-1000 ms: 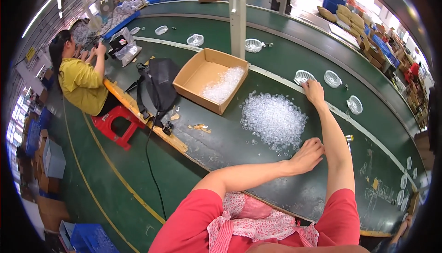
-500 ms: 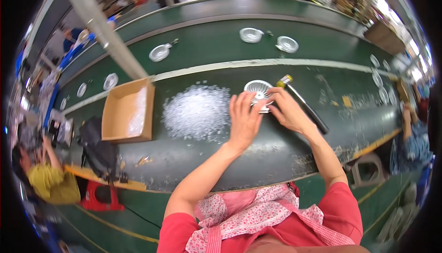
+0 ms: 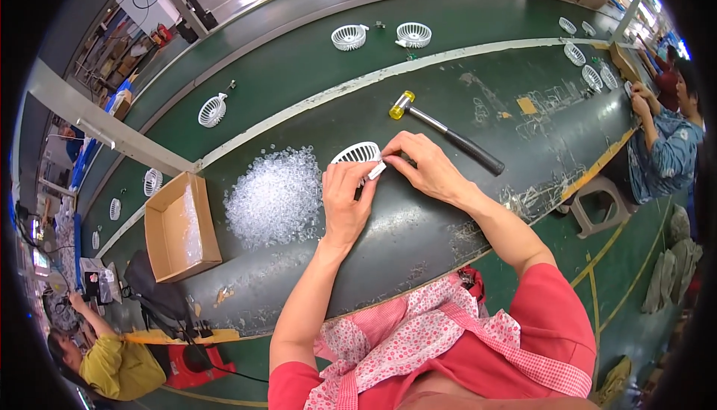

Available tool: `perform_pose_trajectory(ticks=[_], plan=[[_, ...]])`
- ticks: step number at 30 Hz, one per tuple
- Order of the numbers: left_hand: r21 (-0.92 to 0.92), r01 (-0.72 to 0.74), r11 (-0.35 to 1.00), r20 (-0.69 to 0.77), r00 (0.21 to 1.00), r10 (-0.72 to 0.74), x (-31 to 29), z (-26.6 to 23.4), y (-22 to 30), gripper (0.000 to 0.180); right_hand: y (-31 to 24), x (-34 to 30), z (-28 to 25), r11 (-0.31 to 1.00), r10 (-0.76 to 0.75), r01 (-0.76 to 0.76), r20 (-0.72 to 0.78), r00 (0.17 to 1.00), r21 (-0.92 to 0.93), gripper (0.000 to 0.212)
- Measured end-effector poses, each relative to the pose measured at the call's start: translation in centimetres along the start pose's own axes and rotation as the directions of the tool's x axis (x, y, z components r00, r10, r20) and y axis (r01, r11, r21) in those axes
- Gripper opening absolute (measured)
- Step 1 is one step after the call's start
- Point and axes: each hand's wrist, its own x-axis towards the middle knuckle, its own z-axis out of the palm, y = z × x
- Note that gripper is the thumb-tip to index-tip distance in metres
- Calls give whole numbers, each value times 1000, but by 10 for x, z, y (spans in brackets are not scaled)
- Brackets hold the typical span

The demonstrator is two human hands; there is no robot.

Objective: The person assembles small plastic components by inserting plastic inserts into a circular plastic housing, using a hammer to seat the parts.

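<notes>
A round white slotted housing point(image 3: 357, 152) with a short block-like tab rests at the near side of the green belt table. My left hand point(image 3: 343, 205) is closed on its near side, thumb and fingers gripping it by the tab. My right hand point(image 3: 433, 165) is bent in a pinch at the tab's end; whatever lies between its fingertips is too small to make out. Left of my hands spreads a pile of small clear plastic pieces point(image 3: 272, 199). Beyond my right hand lies a mallet point(image 3: 441, 128) with a yellow head and black grip.
An open cardboard box point(image 3: 166, 240) stands left of the pile, with a black bag point(image 3: 155, 290) beside it. More white slotted housings point(image 3: 414, 35) sit on the far belt past a pale divider strip point(image 3: 314, 110). Co-workers sit at left and right; a grey stool point(image 3: 601, 205) stands at right.
My view has turned, so the scene appears rotated. Both hands stay at the housing; its tab now shows between them, and my right fingers have drawn together at its end.
</notes>
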Motion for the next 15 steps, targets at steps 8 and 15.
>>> perform_pose_trajectory(ticks=[8,15], plan=[[118,19,993,12,1000,-20,0,-7,6,26,-9,1,-4,956,129,-158,130,983,246,12],[206,49,977,25,998,-56,-2,-5,4,25,-24,-4,4,996,-41,35,85,996,80,11]])
